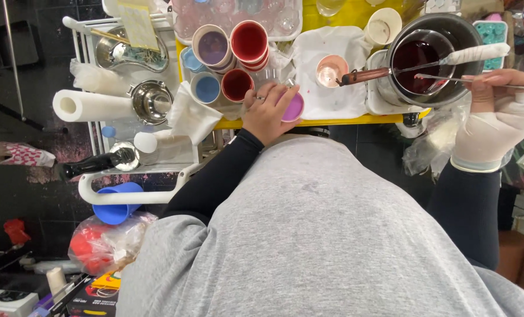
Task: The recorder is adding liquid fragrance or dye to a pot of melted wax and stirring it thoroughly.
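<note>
My left hand (268, 110), bare with a ring, grips a small cup of pink-purple liquid (293, 108) at the front edge of the yellow table (332, 121). My right hand (497, 114), in a white glove, holds a thin metal rod (450, 78) that reaches left over a glass of dark red liquid (417, 58) standing inside a metal pot (450, 26). A white-wrapped stick (476, 54) rests in the same glass. A small copper pan (331, 70) with a long handle lies on a white cloth (326, 41) between my hands.
Cups of blue (207, 88), red (237, 84) and purple (212, 47) colour stand left of my left hand. A white cart at the left carries a paper towel roll (91, 105), a steel bowl (151, 101) and a tray (130, 53). A blue bucket (116, 210) hangs below.
</note>
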